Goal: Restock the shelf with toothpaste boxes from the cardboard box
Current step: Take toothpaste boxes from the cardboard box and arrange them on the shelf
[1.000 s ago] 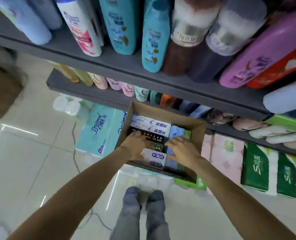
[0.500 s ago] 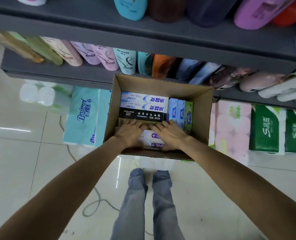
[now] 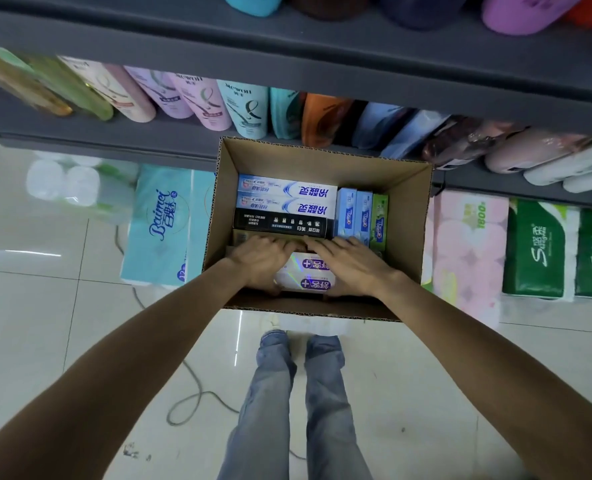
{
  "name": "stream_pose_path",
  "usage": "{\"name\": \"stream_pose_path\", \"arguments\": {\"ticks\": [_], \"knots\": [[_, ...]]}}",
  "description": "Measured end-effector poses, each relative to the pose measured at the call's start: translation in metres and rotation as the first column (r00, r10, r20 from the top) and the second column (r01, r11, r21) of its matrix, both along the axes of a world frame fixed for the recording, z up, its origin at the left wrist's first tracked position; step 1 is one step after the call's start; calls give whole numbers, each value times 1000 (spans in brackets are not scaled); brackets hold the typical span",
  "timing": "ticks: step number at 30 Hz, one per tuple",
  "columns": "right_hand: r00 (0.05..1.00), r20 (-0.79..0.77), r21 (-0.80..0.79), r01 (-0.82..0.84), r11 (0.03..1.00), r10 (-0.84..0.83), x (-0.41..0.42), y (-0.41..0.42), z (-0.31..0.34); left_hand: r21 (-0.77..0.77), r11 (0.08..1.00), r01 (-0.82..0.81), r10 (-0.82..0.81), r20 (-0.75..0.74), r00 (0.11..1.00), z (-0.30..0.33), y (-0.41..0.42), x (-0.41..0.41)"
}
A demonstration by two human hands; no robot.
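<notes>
While we look straight down past our own arms, the far left shows stacked paper rolls in clear wrap [image 3: 62,183] on the tiled floor [image 3: 28,323], and just beside them a teal tissue pack [image 3: 164,226] pressed against the left wall of the cardboard box [image 3: 410,237]. Above these a grey shelf [image 3: 80,133] carries a row of tilted shampoo bottles [image 3: 197,98]. Our left hand [image 3: 265,259] reaches into the box, palm down, fingers bent over a tan toothpaste box [image 3: 241,237] that lies just below a black toothpaste box [image 3: 280,221]; its grip looks loosely curved, and we cannot tell whether it has actually closed on anything. Between our two hands lie white and purple toothpaste boxes [image 3: 308,275] near the box's near wall, with our left thumb side touching them. Farther back, two white and blue toothpaste boxes [image 3: 287,197] lie flat against each other. Our right hand [image 3: 348,268] also rests palm down inside, fingers fairly straight and spread over the packed boxes, its edge touching the white and purple ones; we cannot tell if it pinches any. Right of it stand two light blue toothpaste boxes [image 3: 355,216] and a green toothpaste box [image 3: 379,220] on edge. Below us are our jeans-clad legs [image 3: 298,393] and a grey cable [image 3: 187,400]. Right of the carton sit a pink tissue pack [image 3: 467,251] and green tissue packs [image 3: 537,251].
</notes>
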State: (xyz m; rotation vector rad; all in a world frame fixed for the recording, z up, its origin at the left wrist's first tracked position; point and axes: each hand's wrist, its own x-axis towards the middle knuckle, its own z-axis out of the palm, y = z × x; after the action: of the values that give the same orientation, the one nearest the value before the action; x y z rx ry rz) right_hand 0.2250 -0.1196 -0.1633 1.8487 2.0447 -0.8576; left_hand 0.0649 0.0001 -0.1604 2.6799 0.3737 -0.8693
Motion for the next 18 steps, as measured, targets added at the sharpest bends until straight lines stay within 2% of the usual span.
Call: {"name": "stream_pose_path", "arguments": {"ticks": [6, 9, 12, 14, 16, 18], "knots": [[986, -123, -31, 111, 993, -114, -1, -12, 7, -55, 998, -33, 37, 64, 997, 10, 4, -2], [936, -232, -51, 262, 964, -266, 3, -9, 28, -141, 984, -109, 122, 89, 989, 24, 13, -6], [813, -401, -47, 441, 896, -422, 14, -7, 52, -244, 956, -165, 192, 88, 977, 36, 15, -9], [735, -486, -60, 511, 858, -472, 19, -7, 67, -260, 947, -186, 217, 98, 971, 42, 10, -6], [661, -558, -55, 575, 817, -503, 25, -7, 78, -298, 918, -261, 308, 124, 943, 50, 7, -2], [477, -687, -75, 704, 706, -548, 30, -8, 87, -397, 835, -380, 468, 151, 871, 63, 10, 2]]}}
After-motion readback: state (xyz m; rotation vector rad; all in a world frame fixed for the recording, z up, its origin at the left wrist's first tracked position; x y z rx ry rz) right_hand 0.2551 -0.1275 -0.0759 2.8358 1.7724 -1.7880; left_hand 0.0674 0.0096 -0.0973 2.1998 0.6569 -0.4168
